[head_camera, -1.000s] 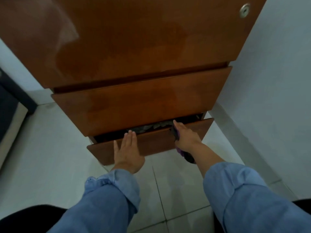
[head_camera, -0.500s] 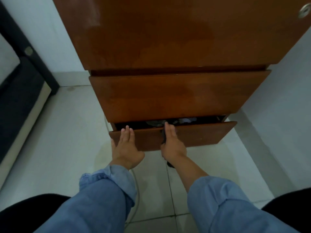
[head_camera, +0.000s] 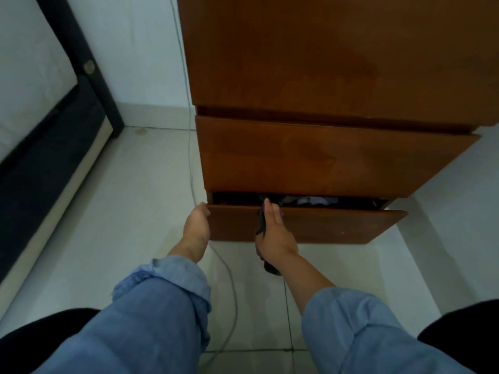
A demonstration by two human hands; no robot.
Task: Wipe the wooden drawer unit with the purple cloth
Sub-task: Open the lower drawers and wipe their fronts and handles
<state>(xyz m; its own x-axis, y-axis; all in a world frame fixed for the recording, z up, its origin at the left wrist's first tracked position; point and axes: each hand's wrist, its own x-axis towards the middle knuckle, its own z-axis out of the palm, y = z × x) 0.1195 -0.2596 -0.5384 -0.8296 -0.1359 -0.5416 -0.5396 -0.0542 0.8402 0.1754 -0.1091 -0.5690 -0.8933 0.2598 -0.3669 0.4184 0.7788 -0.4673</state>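
- A dark bed frame (head_camera: 89, 76) with a pale mattress (head_camera: 29, 76) runs along the far left, standing on the pale tiled floor (head_camera: 129, 201).
- A thin grey cable (head_camera: 189, 147) hangs down the white wall (head_camera: 143, 49) just left of the furniture and trails across the tiles between the two arms.
- The left hand (head_camera: 196, 225) grasps the left end of the bottom drawer (head_camera: 337, 225), fingers curled round its edge; a rolled-up blue sleeve (head_camera: 162, 287) covers the forearm.
- The wooden drawer unit (head_camera: 324, 103) fills the upper right; its bottom drawer stands slightly pulled out, with crumpled fabric (head_camera: 316, 200) showing in the gap above its front.
- The right hand (head_camera: 274, 238) lies against the bottom drawer's front, fingers extended upward toward the top edge, pressing the purple cloth (head_camera: 261, 220) to the wood; the cloth looks dark here and its tail hangs below the wrist.
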